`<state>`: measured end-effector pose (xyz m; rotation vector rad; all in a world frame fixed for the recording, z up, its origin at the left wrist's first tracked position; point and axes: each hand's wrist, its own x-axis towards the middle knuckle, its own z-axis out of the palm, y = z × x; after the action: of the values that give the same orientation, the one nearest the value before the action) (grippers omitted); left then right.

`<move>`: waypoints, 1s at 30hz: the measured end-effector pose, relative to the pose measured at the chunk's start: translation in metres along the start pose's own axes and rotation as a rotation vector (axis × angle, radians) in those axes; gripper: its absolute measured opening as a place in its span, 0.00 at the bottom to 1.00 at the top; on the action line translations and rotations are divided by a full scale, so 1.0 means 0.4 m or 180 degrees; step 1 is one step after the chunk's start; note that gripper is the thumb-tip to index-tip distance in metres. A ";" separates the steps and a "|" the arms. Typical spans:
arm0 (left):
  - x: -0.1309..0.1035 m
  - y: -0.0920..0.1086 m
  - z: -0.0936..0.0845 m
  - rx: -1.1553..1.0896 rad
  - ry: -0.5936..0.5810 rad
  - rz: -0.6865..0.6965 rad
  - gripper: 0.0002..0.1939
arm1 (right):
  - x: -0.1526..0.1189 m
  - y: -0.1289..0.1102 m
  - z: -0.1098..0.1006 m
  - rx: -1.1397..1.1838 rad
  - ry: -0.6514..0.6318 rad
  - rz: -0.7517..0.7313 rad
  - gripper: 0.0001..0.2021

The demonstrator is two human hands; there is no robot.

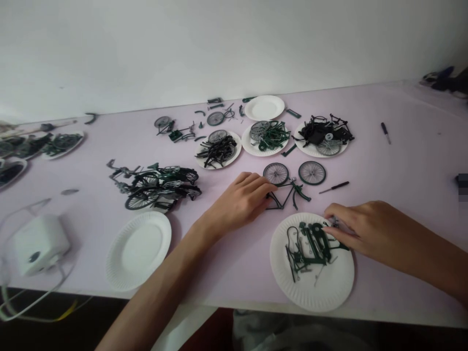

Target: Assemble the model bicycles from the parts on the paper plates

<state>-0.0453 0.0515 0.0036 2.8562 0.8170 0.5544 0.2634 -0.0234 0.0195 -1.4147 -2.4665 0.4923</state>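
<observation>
A dark green model bicycle frame (280, 201) lies on the table beneath the fingers of my left hand (250, 197), which are closed at its left end. The fingertips are partly hidden. Two spoked toy wheels, a left one (276, 174) and a right one (312, 173), lie just behind the frame. At the right rim of a paper plate (310, 300), my right hand (351, 224) has its thumb and forefinger curled around a small greyish piece that I cannot make out. Green bicycle parts (314, 246) are spread on that plate.
A screwdriver (334, 187) lies behind my right hand, another screwdriver (385, 132) farther back. Assembled model bicycles (157, 187) stand left, behind a bare paper plate (139, 251). Plates of black parts (217, 151) and green parts (270, 136) sit farther back. A white adapter (42, 243) is at left.
</observation>
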 end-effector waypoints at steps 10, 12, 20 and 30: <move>0.003 0.014 -0.025 0.0103 0.0150 0.0075 0.09 | 0.009 0.005 -0.016 0.0329 -0.0282 0.0142 0.09; 0.003 0.015 -0.024 0.0113 0.0163 0.0075 0.09 | 0.009 0.011 -0.008 0.0299 -0.0349 0.0163 0.08; 0.008 0.026 -0.032 0.0194 0.0371 0.0176 0.06 | 0.017 -0.005 -0.027 0.1032 -0.0509 0.0457 0.11; 0.019 0.127 0.006 -0.0210 0.1011 0.0203 0.17 | 0.032 -0.059 -0.029 0.1822 0.1051 0.0180 0.06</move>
<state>-0.0136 0.0123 0.0143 2.7803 0.7338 1.0426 0.2430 -0.0217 0.0405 -1.2067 -1.8296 0.8207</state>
